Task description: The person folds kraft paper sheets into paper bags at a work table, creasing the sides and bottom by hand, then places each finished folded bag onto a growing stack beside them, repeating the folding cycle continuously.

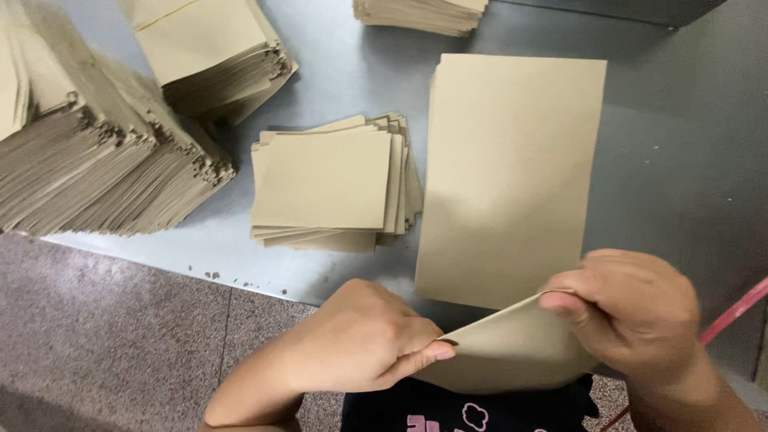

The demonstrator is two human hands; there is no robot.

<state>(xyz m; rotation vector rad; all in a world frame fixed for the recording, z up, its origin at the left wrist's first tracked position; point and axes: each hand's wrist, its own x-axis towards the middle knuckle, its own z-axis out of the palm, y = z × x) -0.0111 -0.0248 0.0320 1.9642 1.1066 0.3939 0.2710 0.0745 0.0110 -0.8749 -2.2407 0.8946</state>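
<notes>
My left hand (pixel 364 340) and right hand (pixel 632 312) each held a closed grip on the near edge of a tan paper sheet (pixel 508 180), lifting it off the grey surface (pixel 680 160), just beside a small stack of folded sheets (pixel 332 184).

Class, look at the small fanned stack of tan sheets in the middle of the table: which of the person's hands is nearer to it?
Left. The left hand lies just below the small fanned stack; the right hand is farther off, below and to its right, pinching the large tan sheet.
</notes>
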